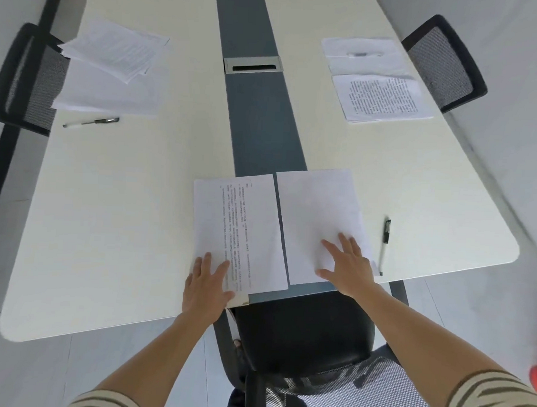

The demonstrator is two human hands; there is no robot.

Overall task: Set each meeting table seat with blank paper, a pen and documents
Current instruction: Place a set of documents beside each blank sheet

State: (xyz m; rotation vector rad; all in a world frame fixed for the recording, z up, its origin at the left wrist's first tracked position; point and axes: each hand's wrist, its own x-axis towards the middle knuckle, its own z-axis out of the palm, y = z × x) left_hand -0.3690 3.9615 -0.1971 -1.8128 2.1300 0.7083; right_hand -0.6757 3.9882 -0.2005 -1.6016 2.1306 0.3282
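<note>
At the far left, a black mesh chair (26,79) was seen tucked against the white table (122,212). At that seat a loose stack of printed pages (117,50) was laid askew, overlapping the far edge of a blank sheet pile (109,95), and a left-side pen (90,122) was placed just beside that pile on its near side, apart from it.

Down the middle, a dark centre strip (264,126) was crossed by a silver cable box (252,64). At the near end, the printed document (238,229) was set partly over the strip, and its lower left corner was pressed flat by the left hand (206,285), fingers straight and slightly spread.

Just beside it, with a narrow gap between, the blank paper (317,221) was laid, and it was held down near its lower right by the right hand (346,263), fingers fanned wide and flat. The near pen (384,245) was lined up along the blank paper's right edge, close but apart.

At the far right seat, a far blank sheet (362,66) carried a small blurred object that could not be made out, a far printed document (382,97) was laid on its near side, and a second mesh chair (445,62) was parked there.
</note>
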